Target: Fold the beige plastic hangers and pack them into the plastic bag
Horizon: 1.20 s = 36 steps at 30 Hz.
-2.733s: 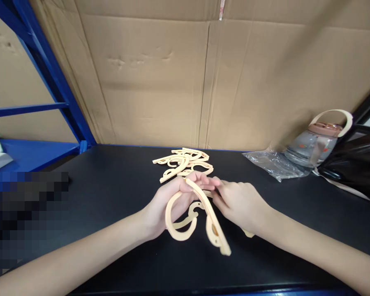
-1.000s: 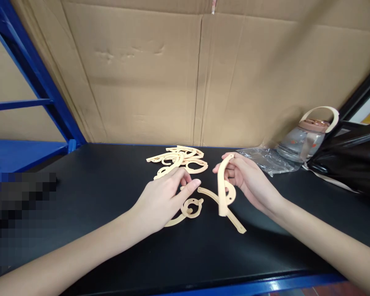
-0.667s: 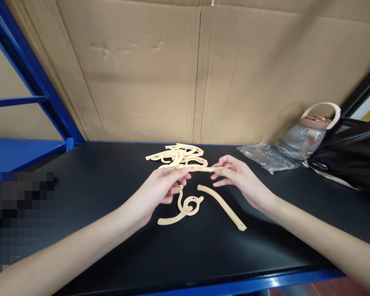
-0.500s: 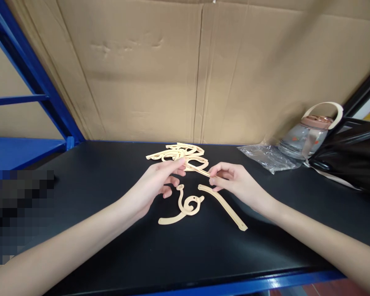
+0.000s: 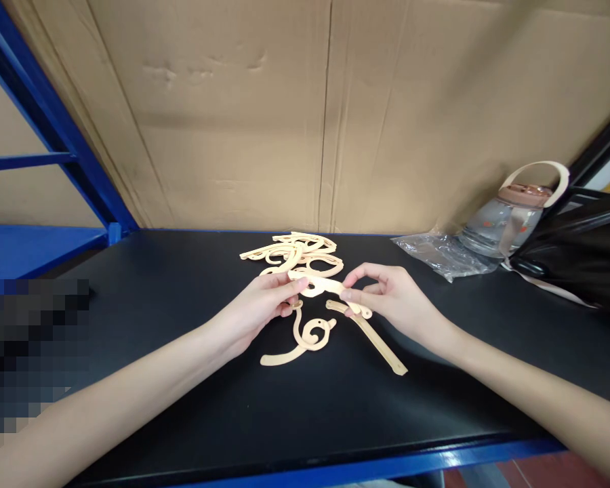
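Observation:
My left hand [image 5: 257,308] and my right hand [image 5: 394,301] both pinch one cream curved flat piece [image 5: 328,288], one at each end, just above the black tabletop [image 5: 183,379]. Below it lie a cream hook-shaped piece with a curl [image 5: 305,339] and a long cream strip [image 5: 373,339]. A heap of several more cream curved pieces [image 5: 297,254] sits just beyond my hands.
A cardboard wall [image 5: 325,115] stands behind the table. At the right are a crumpled clear plastic bag [image 5: 440,254], a clear jug with a cream handle [image 5: 513,217] and a black bag [image 5: 584,257]. Blue rack bars [image 5: 55,129] rise at the left.
The bundle held in both hands was split: two pieces now lie on the table. My right hand lifted one piece; both hands now hold it flat between them.

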Motion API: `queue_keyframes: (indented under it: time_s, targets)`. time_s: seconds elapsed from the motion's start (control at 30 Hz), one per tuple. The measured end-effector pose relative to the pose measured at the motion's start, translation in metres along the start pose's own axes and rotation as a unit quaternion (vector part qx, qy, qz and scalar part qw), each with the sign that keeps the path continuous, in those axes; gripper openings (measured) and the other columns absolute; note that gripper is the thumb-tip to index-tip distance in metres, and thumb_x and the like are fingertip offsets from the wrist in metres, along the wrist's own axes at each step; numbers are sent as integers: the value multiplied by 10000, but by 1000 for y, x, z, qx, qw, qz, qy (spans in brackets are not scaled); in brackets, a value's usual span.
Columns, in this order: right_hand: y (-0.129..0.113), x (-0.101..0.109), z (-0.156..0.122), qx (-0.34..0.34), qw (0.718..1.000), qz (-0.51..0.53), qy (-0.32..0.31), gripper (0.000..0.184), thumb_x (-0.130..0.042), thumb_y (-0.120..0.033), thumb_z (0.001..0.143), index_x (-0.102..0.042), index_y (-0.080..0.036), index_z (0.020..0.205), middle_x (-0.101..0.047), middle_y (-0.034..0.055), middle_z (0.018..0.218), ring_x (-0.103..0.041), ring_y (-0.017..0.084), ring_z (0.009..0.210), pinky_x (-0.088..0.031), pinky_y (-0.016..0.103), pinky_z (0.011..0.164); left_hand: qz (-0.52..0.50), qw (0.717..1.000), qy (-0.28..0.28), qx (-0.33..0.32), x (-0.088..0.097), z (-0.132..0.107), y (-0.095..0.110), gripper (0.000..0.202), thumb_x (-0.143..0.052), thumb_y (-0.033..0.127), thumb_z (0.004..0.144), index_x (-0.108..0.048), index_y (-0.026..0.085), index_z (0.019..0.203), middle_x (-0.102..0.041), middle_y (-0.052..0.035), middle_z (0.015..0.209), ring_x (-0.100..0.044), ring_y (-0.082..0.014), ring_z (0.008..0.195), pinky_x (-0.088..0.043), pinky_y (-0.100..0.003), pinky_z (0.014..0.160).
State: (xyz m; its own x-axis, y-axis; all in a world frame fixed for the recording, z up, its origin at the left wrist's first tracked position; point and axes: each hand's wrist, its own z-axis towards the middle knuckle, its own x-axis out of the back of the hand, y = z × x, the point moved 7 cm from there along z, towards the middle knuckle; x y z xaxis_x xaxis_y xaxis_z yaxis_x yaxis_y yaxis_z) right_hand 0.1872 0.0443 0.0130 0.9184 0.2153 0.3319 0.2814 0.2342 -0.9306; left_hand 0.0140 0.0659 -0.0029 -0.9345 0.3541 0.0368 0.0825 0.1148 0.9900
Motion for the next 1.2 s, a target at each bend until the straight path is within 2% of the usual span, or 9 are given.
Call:
queue_keyframes:
  time_s: [0.1, 0.2, 0.33, 0.4, 0.47, 0.63, 0.77, 1.0, 1.2]
  targets:
    - [-4, 10, 3, 21, 998, -60, -1, 186, -602, -359, 845, -535, -186, 867, -641, -1, 819, -657, 116, 583, -508, 242, 576, 16, 1000, -20, 1, -3, 0, 0, 307, -642, 445, 804, -666, 142, 846, -444, 24, 694, -414, -101, 626, -347, -220, 557]
    - [-13, 16, 4, 75, 969, -234, 14, 131, -527, -299, 894, -506, -201, 978, -631, 21, 964, -637, 107, 605, -489, 246, 576, 49, 998, -40, 9, -8, -3, 0, 356, -583, 488, 838, -684, 150, 883, -424, 36, 641, -395, -97, 570, -319, -221, 515]
    - [-30, -5, -3, 190, 847, -496, 8, 135, -436, -256, 958, -532, -197, 1032, -656, 36, 947, -629, 136, 694, -399, 236, 566, 30, 994, -87, 56, -23, -12, -3, 371, -610, 507, 810, -659, 141, 780, -372, 60, 556, -296, -64, 469, -224, -202, 427]
    - [-32, -22, -7, 235, 789, -567, -17, 156, -413, -230, 970, -556, -180, 930, -650, 29, 839, -622, 140, 679, -329, 237, 523, 14, 990, -117, 82, -32, -17, -4, 382, -616, 517, 801, -654, 137, 781, -327, 70, 556, -200, -54, 462, -129, -196, 403]
    - [-31, -34, -9, 251, 758, -601, -31, 176, -415, -167, 951, -546, -168, 833, -627, 15, 736, -607, 141, 627, -281, 254, 500, 5, 987, -130, 97, -37, -20, -5, 393, -611, 529, 800, -648, 138, 792, -286, 75, 565, -155, -59, 480, -75, -199, 409]
    - [-23, -42, -11, 204, 737, -640, -74, 180, -437, -1, 794, -522, -148, 855, -629, 8, 662, -575, 155, 490, -199, 284, 454, 4, 990, -118, 81, -39, -22, 0, 354, -596, 487, 809, -654, 138, 803, -313, 57, 584, -211, -70, 513, -111, -199, 431]
    - [-22, -45, -13, 161, 725, -662, -101, 249, -437, 39, 717, -514, -132, 881, -637, 27, 647, -589, 169, 480, -167, 291, 428, 31, 991, -114, 70, -40, -22, 3, 340, -572, 459, 817, -619, 137, 718, -306, 64, 505, -197, -64, 467, -111, -200, 405]
    - [-23, -45, -13, 120, 740, -653, -108, 187, -475, 3, 746, -515, -136, 865, -640, 22, 613, -617, 169, 497, -152, 283, 429, 60, 988, -101, 99, -41, -20, -1, 332, -559, 440, 816, -592, 133, 694, -314, 78, 457, -183, -41, 394, -99, -170, 354]
    - [-25, -43, -15, 79, 745, -656, -95, 151, -494, 2, 772, -524, -127, 845, -622, 39, 587, -624, 174, 518, -219, 262, 457, 65, 994, -76, 39, -44, -9, -4, 338, -531, 418, 832, -588, 138, 652, -347, 68, 433, -221, -41, 342, -121, -173, 322]
